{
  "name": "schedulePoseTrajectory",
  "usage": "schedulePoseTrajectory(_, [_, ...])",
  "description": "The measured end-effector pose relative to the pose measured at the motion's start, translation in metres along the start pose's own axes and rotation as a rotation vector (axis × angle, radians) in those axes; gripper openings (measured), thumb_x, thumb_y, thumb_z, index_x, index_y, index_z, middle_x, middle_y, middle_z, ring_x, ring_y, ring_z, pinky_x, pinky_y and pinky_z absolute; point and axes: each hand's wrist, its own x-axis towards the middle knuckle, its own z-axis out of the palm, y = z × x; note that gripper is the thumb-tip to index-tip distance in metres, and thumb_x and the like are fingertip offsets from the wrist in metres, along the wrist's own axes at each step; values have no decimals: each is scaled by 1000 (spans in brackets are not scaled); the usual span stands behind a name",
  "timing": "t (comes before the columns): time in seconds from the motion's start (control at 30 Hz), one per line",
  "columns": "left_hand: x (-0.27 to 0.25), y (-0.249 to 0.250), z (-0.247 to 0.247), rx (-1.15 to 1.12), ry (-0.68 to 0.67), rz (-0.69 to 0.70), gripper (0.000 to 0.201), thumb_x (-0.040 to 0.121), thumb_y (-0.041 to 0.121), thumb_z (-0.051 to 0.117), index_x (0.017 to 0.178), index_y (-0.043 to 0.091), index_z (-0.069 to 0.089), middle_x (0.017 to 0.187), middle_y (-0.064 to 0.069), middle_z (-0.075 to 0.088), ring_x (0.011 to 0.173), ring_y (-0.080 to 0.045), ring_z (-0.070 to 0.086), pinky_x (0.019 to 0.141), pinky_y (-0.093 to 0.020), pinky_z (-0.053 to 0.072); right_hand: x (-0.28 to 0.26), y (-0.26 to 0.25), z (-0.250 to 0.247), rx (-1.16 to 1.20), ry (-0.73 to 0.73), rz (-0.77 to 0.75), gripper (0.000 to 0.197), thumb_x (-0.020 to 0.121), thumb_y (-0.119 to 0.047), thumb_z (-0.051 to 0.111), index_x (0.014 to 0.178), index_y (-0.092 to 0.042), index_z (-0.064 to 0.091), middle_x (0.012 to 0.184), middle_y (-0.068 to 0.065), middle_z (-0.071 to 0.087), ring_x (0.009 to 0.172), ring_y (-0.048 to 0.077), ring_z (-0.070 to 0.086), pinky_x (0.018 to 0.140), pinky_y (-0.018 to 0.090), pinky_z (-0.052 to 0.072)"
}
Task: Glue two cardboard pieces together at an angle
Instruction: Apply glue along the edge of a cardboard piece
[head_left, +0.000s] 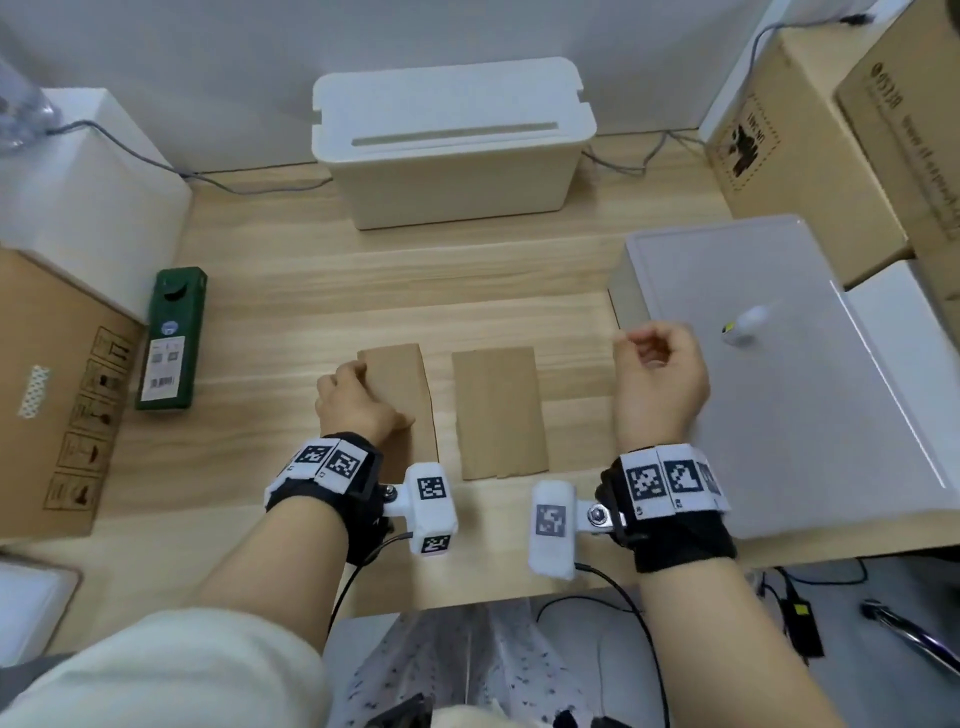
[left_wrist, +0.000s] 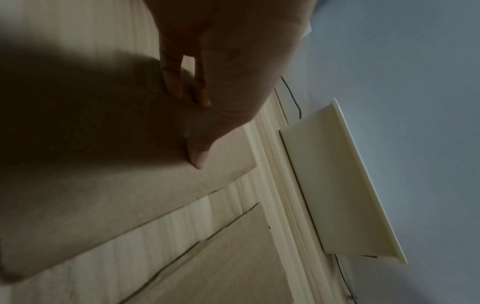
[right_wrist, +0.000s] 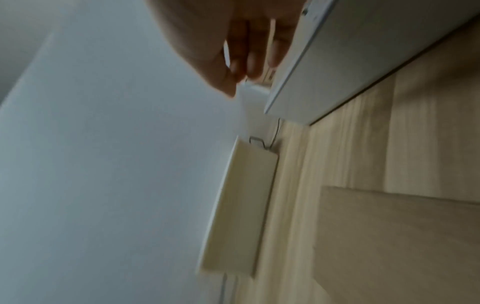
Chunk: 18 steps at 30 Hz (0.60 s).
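Observation:
Two brown cardboard pieces lie flat side by side on the wooden table. My left hand grips the left cardboard piece at its left edge. The thumb lies on top of that piece and the fingers curl at its edge. The right cardboard piece lies untouched a little to the right. My right hand hovers right of it, fingers loosely curled and holding nothing. A small white glue bottle, blurred, lies on the grey box lid just right of that hand.
The grey lidded box fills the table's right side. A white cable box stands at the back centre. A green box and a brown carton sit on the left, more cartons at the back right.

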Motion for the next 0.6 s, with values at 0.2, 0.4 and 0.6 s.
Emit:
schedulePoseTrajectory(0.2, [-2,-6,1,-68,26,36,88,52,12,84,127,16,40,130,-15,40,120,-31,42,108,-41,33,40,10,-38,17,385,232,62,69,-14,72,120,-18,38,100,5,42,88,18,46,81,26,40])
schedulePoseTrajectory(0.4, [-1,-6,2,-105,29,18,89,50,12,85,127,16,41,129,-14,41,118,-30,44,106,-43,36,73,28,-43,-164,268,342,64,71,-24,71,130,-19,46,107,-3,40,106,23,54,98,36,41])
schedulePoseTrajectory(0.6, [-6,3,-1,-50,34,-17,89,52,15,83,128,18,37,132,-14,35,123,-31,35,107,-43,33,77,36,-44,-218,268,274,30,70,-29,70,99,-21,68,95,0,48,78,16,52,85,38,52])
